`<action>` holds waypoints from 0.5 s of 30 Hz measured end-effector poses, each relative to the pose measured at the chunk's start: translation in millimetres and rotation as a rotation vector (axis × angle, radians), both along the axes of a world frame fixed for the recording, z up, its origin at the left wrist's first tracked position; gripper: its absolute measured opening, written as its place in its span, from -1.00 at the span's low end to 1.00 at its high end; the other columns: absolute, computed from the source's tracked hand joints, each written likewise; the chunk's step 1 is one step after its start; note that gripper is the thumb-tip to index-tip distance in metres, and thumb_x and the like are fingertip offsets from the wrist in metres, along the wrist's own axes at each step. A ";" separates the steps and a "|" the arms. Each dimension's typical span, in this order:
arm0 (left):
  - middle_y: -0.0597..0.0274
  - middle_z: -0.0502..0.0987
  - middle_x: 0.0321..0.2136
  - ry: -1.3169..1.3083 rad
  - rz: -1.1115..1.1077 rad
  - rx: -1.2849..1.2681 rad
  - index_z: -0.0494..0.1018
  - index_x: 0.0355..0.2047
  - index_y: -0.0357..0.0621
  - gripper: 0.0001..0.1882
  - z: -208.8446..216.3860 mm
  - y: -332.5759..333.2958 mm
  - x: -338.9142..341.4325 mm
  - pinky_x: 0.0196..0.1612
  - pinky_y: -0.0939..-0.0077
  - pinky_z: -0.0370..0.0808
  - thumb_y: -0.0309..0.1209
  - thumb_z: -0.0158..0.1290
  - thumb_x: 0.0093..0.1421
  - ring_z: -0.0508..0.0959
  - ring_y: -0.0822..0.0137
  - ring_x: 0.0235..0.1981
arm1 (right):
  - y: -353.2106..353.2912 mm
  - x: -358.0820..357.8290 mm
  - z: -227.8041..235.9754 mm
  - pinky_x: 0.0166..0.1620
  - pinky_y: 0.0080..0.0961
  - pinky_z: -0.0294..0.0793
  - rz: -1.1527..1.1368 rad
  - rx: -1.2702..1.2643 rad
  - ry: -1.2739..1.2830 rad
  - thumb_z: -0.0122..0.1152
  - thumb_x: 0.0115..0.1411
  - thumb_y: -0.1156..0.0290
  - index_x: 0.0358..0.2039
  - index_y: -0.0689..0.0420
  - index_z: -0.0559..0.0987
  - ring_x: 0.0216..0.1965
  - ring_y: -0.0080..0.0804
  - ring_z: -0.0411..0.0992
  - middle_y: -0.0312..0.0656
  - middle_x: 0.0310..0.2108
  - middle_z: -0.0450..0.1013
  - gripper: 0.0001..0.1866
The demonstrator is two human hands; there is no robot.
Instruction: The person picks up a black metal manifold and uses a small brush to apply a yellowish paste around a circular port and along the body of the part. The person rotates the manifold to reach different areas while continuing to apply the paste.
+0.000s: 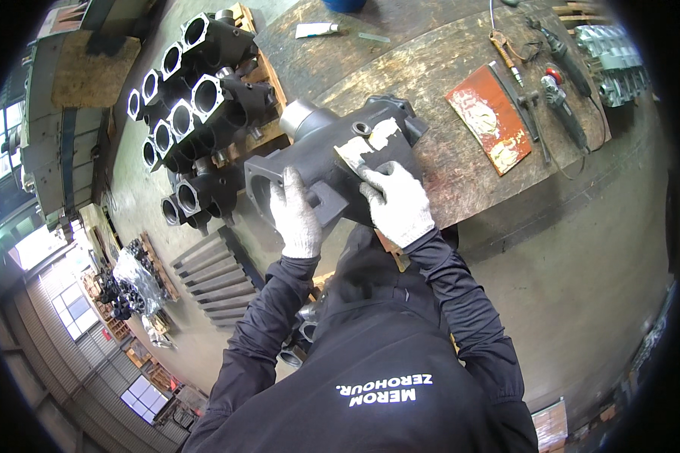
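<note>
A large black cast-metal pipe housing (pixel 310 155) with flanged ends lies across the edge of the wooden workbench. My left hand (pixel 294 215), in a white knit glove, grips the square flange at its near left end, fingers over the rim. Cream-coloured putty (pixel 370 143) is smeared in an uneven patch on the housing's upper side, around a small round port. At the lower left edge of that putty is my right hand (pixel 395 198), also gloved, with its fingers pinched together. Whatever thin thing they hold is too small to make out. A bare metal collar (pixel 304 119) sticks up from the housing's far side.
On the workbench (pixel 438 45) a reddish board (pixel 491 121) carries more putty, beside a hammer (pixel 533 113), an angle grinder (pixel 561 106) and an air blow gun (pixel 506 54). A white tube (pixel 316 30) lies farther back. Several black castings (pixel 219 98) stand on pallets to the left.
</note>
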State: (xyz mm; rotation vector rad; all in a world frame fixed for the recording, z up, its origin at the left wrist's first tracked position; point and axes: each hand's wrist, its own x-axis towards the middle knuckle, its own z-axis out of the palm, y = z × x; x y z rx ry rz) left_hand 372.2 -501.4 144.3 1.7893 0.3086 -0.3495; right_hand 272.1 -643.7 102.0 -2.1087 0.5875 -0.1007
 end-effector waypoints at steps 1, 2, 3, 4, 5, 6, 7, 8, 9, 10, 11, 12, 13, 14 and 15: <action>0.23 0.51 -0.18 -0.015 -0.005 -0.003 0.43 0.06 -0.23 -0.58 -0.8 0.7 0.5 -0.23 0.50 0.52 -0.10 0.02 0.47 0.53 0.42 -0.23 | 1.3 -0.2 2.9 -0.17 -0.24 0.53 0.005 -0.022 0.007 0.33 0.24 0.32 -0.04 0.01 0.71 -0.25 -0.07 0.54 -0.10 -0.27 0.50 -0.72; 0.21 0.52 -0.17 -0.026 -0.008 -0.001 0.44 0.04 -0.22 -0.57 -1.2 1.1 0.8 -0.20 0.47 0.53 -0.08 0.04 0.45 0.54 0.39 -0.21 | 2.8 -0.6 5.6 -0.16 -0.23 0.53 0.007 -0.048 0.001 0.34 0.24 0.32 -0.03 0.01 0.70 -0.24 -0.07 0.54 -0.09 -0.26 0.50 -0.72; 0.20 0.52 -0.16 -0.017 -0.003 0.018 0.45 0.03 -0.20 -0.56 -1.4 1.4 1.0 -0.18 0.44 0.53 -0.06 0.05 0.43 0.55 0.37 -0.18 | 4.9 -1.1 8.0 -0.15 -0.22 0.53 0.003 -0.079 -0.025 0.34 0.23 0.32 -0.03 0.00 0.70 -0.23 -0.06 0.53 -0.09 -0.24 0.49 -0.71; 0.20 0.52 -0.16 -0.027 -0.011 -0.006 0.45 0.03 -0.21 -0.55 -1.0 1.3 1.0 -0.17 0.43 0.54 -0.06 0.05 0.43 0.55 0.36 -0.18 | 6.8 -1.4 9.7 -0.12 -0.20 0.53 0.029 -0.066 0.015 0.32 0.24 0.29 0.00 -0.05 0.69 -0.17 -0.05 0.52 -0.08 -0.21 0.48 -0.70; 0.19 0.52 -0.15 -0.018 -0.011 -0.014 0.45 0.03 -0.21 -0.55 -0.4 1.1 0.8 -0.16 0.43 0.54 -0.05 0.05 0.43 0.55 0.35 -0.18 | 8.8 -1.8 10.8 -0.08 -0.18 0.54 0.050 -0.061 0.035 0.30 0.25 0.25 0.02 -0.09 0.68 -0.12 -0.04 0.51 -0.08 -0.17 0.47 -0.68; 0.19 0.52 -0.15 -0.008 -0.011 -0.024 0.44 0.04 -0.22 -0.55 0.2 0.3 0.6 -0.16 0.42 0.54 -0.05 0.05 0.43 0.56 0.35 -0.18 | 10.7 -2.8 11.6 -0.05 -0.15 0.54 0.069 -0.057 0.067 0.28 0.26 0.21 0.04 -0.14 0.66 -0.06 -0.03 0.50 -0.08 -0.13 0.45 -0.67; 0.20 0.52 -0.16 -0.019 -0.007 -0.024 0.44 0.04 -0.23 -0.56 1.0 -0.9 0.6 -0.19 0.44 0.54 -0.08 0.03 0.45 0.55 0.37 -0.19 | 13.4 -4.2 12.5 -0.07 -0.18 0.53 0.059 -0.053 0.012 0.31 0.24 0.26 0.03 -0.10 0.67 -0.11 -0.04 0.51 -0.08 -0.15 0.46 -0.67; 0.21 0.53 -0.16 -0.031 -0.003 -0.022 0.43 0.04 -0.25 -0.58 1.5 -2.4 1.1 -0.21 0.46 0.53 -0.10 0.01 0.47 0.54 0.40 -0.21 | 17.1 -5.6 13.5 -0.10 -0.20 0.53 0.048 -0.049 -0.031 0.33 0.23 0.30 0.03 -0.06 0.68 -0.15 -0.05 0.51 -0.08 -0.17 0.47 -0.67; 0.22 0.53 -0.17 -0.042 0.001 -0.021 0.42 0.04 -0.27 -0.59 2.5 -3.6 1.5 -0.24 0.49 0.53 -0.13 -0.01 0.49 0.54 0.42 -0.23 | 19.9 -7.4 14.4 -0.12 -0.22 0.52 0.036 -0.044 -0.075 0.36 0.22 0.35 0.02 -0.02 0.69 -0.19 -0.05 0.52 -0.08 -0.18 0.48 -0.66; 0.22 0.53 -0.17 -0.039 -0.006 -0.022 0.42 0.04 -0.27 -0.59 3.8 -4.2 1.9 -0.23 0.48 0.53 -0.13 -0.01 0.49 0.54 0.42 -0.22 | 21.6 -8.4 14.3 -0.12 -0.23 0.53 0.030 -0.013 -0.076 0.36 0.21 0.36 0.03 -0.02 0.69 -0.19 -0.05 0.53 -0.08 -0.19 0.48 -0.66; 0.21 0.53 -0.17 -0.034 -0.015 -0.024 0.42 0.03 -0.27 -0.59 4.9 -4.5 2.7 -0.23 0.48 0.53 -0.12 -0.01 0.49 0.54 0.41 -0.22 | 23.3 -9.7 14.3 -0.12 -0.24 0.53 0.022 0.018 -0.076 0.37 0.21 0.37 0.03 -0.02 0.69 -0.19 -0.05 0.53 -0.07 -0.19 0.49 -0.65; 0.21 0.53 -0.18 -0.025 -0.012 -0.020 0.42 0.03 -0.26 -0.59 5.3 -5.1 3.3 -0.22 0.48 0.54 -0.12 -0.01 0.49 0.55 0.41 -0.22 | 23.9 -11.2 14.1 -0.13 -0.25 0.53 0.014 0.047 -0.078 0.38 0.20 0.38 0.04 -0.01 0.69 -0.19 -0.05 0.53 -0.07 -0.19 0.49 -0.64; 0.21 0.53 -0.18 -0.029 -0.020 -0.022 0.42 0.03 -0.26 -0.59 5.6 -5.2 4.0 -0.22 0.48 0.54 -0.12 -0.01 0.49 0.55 0.41 -0.22 | 23.3 -13.6 14.1 -0.14 -0.31 0.54 -0.010 0.112 -0.133 0.39 0.20 0.41 0.05 0.00 0.69 -0.21 -0.09 0.55 -0.07 -0.21 0.50 -0.63; 0.21 0.53 -0.18 -0.024 -0.018 -0.013 0.42 0.03 -0.26 -0.59 5.9 -5.0 4.7 -0.21 0.48 0.54 -0.11 -0.01 0.49 0.54 0.41 -0.22 | 23.4 -15.2 14.0 -0.15 -0.32 0.55 -0.044 0.161 -0.131 0.39 0.20 0.42 0.05 0.01 0.69 -0.22 -0.11 0.55 -0.07 -0.21 0.50 -0.63; 0.21 0.53 -0.19 -0.018 -0.015 -0.005 0.42 0.03 -0.26 -0.59 5.6 -4.5 4.9 -0.20 0.49 0.54 -0.11 -0.01 0.48 0.54 0.40 -0.22 | 22.9 -16.9 13.8 -0.16 -0.34 0.55 -0.083 0.202 -0.145 0.39 0.21 0.42 0.05 0.02 0.69 -0.23 -0.12 0.56 -0.07 -0.21 0.51 -0.64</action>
